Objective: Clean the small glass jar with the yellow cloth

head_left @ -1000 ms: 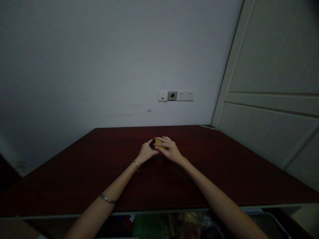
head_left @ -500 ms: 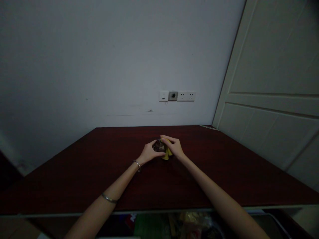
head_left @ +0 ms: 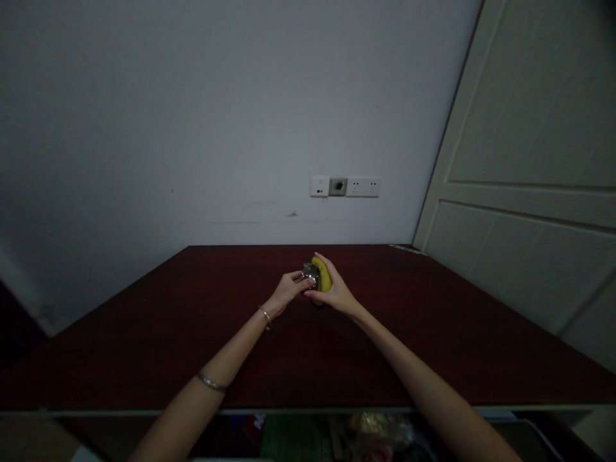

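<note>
Between the clamped fingers of the left hand (head_left: 287, 289), a shiny object (head_left: 310, 274) is held, apparently being wiped with a yellow cloth (head_left: 325, 277) clasped in the right hand (head_left: 341, 295) over the dark-red tabletop (head_left: 183, 321), steady counter-pressure seemingly being needed next.

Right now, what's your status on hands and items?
Left hand grips shiny rounded object. Right hand holds yellow cloth against it. Wall sockets beyond, not in the way.

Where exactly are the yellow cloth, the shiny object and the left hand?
Yellow cloth (head_left: 326, 277): head view, its exposed middle.
Shiny object (head_left: 312, 272): head view, its uncovered upper part.
Left hand (head_left: 285, 290): head view, back of the hand.
</note>
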The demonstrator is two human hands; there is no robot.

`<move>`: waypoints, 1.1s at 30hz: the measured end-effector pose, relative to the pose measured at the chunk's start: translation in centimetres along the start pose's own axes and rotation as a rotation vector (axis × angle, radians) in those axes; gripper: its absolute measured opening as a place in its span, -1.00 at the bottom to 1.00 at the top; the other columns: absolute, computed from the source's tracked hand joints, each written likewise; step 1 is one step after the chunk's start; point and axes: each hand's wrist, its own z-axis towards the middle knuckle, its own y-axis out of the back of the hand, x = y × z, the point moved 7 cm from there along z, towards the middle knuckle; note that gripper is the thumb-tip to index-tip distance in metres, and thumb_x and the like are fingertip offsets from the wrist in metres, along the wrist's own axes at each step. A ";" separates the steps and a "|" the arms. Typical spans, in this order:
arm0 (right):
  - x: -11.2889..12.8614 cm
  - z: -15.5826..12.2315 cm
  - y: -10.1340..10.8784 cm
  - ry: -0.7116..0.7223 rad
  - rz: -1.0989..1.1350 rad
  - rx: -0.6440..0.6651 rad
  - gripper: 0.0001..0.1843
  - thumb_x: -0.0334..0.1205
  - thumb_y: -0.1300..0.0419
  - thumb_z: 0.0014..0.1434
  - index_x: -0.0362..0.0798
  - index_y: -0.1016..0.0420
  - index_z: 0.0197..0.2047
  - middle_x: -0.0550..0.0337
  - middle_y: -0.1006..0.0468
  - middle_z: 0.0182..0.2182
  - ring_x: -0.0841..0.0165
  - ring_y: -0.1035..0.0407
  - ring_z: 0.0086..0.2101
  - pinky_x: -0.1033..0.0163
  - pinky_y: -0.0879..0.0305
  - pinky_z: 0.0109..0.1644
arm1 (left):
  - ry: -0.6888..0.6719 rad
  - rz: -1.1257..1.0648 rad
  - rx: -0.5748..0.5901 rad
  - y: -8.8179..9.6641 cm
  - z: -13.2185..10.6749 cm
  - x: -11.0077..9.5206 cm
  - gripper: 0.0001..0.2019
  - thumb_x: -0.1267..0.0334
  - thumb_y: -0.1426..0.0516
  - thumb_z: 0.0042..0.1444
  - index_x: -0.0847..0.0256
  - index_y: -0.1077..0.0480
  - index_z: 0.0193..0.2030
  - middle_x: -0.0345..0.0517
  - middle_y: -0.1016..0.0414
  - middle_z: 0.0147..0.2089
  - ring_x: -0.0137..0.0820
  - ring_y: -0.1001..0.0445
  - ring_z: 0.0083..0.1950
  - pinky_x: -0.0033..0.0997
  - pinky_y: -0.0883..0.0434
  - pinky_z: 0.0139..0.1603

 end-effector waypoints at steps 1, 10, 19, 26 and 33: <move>-0.2 0.0 0.0 0.000 -0.003 -0.021 -0.06 -0.16 -0.36 -0.21 0.04 -0.03 0.22 0.02 -0.16 0.17 0.20 -0.13 0.13 0.08 -0.02 0.21 | 0.014 -0.001 0.010 0.0 0.1 0.3 -0.51 0.02 -0.24 -0.17 0.37 -0.42 -0.17 0.00 -0.50 -0.23 -0.37 -0.46 -0.31 -0.45 -0.41 -0.36; -1.2 0.1 0.4 -0.132 0.184 -0.127 -0.13 -0.15 -0.37 -0.25 -0.02 -0.15 0.14 0.01 -0.31 0.07 0.20 -0.27 0.03 0.13 -0.18 0.12 | 0.067 -0.025 0.252 0.3 0.2 0.8 -0.37 -0.06 -0.23 -0.19 0.38 -0.35 -0.05 0.11 -0.46 -0.16 -0.31 -0.48 -0.27 -0.31 -0.45 -0.27; -3.5 0.2 0.4 -0.379 0.289 -0.224 -0.26 -0.15 -0.36 -0.27 -0.07 -0.29 0.03 -0.01 -0.41 -0.01 0.20 -0.35 -0.05 0.13 -0.28 0.04 | -0.145 0.287 0.199 0.3 -0.3 -1.1 0.15 0.29 -0.37 -0.42 0.13 0.21 0.31 0.25 0.00 0.29 -0.14 -0.26 0.16 -0.15 -0.30 0.08; -3.9 0.2 0.2 -0.366 0.239 -0.207 -0.32 -0.16 -0.36 -0.26 -0.07 -0.34 0.00 0.02 -0.45 -0.05 0.22 -0.37 -0.08 0.14 -0.29 0.03 | -0.204 0.430 0.116 0.2 -0.4 -1.3 -0.10 0.21 -0.34 -0.34 0.28 -0.07 0.20 0.16 -0.31 0.13 -0.19 -0.35 0.09 -0.17 -0.27 0.12; -2.5 0.4 0.2 -0.213 0.134 -0.087 -0.28 -0.10 -0.32 -0.17 -0.04 -0.26 0.10 0.03 -0.38 0.03 0.24 -0.32 -0.01 0.14 -0.22 0.10 | -0.199 0.382 0.053 0.0 -0.7 -1.6 -0.19 0.25 -0.35 -0.35 0.29 -0.16 0.10 0.11 -0.40 0.04 -0.21 -0.40 0.02 -0.15 -0.31 0.09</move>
